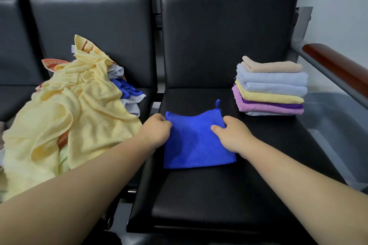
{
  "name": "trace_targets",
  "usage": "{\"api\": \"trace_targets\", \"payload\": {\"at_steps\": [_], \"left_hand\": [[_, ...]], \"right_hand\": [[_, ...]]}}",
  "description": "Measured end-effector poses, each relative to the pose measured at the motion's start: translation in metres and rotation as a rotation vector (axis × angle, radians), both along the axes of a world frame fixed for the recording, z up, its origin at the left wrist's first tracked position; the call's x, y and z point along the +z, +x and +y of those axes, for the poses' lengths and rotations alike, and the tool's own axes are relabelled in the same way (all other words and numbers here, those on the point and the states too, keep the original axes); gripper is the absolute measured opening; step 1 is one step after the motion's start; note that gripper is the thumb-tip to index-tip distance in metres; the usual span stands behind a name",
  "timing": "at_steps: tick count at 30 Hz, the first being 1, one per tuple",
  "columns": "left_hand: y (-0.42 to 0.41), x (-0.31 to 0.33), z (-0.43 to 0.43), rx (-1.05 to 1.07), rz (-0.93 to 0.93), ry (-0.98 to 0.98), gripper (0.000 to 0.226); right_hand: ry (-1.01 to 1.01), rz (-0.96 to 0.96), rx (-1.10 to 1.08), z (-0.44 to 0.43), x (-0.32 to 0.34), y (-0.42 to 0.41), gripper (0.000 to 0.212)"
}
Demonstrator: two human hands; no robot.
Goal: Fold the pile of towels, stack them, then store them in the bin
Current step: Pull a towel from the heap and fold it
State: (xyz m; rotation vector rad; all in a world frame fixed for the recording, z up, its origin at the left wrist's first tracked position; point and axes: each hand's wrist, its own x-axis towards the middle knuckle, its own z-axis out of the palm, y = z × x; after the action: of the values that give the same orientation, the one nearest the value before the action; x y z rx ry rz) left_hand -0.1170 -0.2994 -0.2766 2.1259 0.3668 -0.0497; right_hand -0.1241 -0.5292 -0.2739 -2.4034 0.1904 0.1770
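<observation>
A blue towel (196, 141), folded over, lies flat on the black seat (219, 195) in front of me, its hanging loop sticking up at the far right corner. My left hand (156, 130) pinches its far left corner. My right hand (232, 135) pinches the far right edge, thumb on top of the cloth. A stack of several folded towels (270, 87) in beige, light blue, yellow, purple and pink stands at the seat's back right. An unfolded pile (69, 117), mostly a big yellow towel, covers the seat to the left.
A clear plastic bin (336, 137) sits to the right of the seat, below a wooden armrest (338, 65). Black seat backs rise behind both seats. A gap with metal framing separates the two seats.
</observation>
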Motion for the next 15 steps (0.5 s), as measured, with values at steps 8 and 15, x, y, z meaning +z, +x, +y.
{"api": "trace_targets", "payload": {"at_steps": [8,15], "left_hand": [[0.019,0.073,-0.053,-0.063,-0.376,-0.028,0.018],[0.1,0.133,-0.148,-0.158,-0.473,-0.118,0.014]], "right_hand": [[0.256,-0.34,-0.084,-0.046,0.068,0.005,0.014],[0.183,-0.453,-0.23,-0.138,0.134,0.065,0.02]]}}
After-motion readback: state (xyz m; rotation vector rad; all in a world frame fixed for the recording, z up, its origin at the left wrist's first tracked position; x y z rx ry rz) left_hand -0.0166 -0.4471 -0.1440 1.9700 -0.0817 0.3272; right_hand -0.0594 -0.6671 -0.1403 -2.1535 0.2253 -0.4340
